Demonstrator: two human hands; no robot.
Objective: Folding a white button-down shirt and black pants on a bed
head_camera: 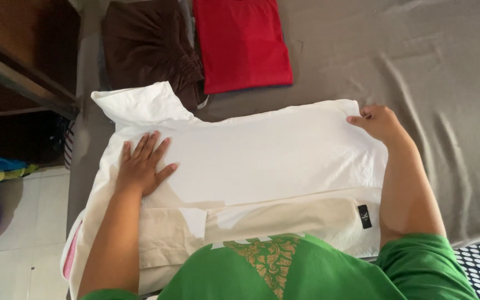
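The left hand (143, 164) lay flat, fingers spread, on the white shirt (262, 155); the right hand (379, 122) pinched its far corner; keeping the cloth taut seemed wise

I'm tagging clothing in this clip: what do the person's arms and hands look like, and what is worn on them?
Both arms are bare from the short green sleeves down. The left hand and the right hand wear no gloves, and no rings, watch or bracelets show. The green shirt has a gold ornamental print on the chest.
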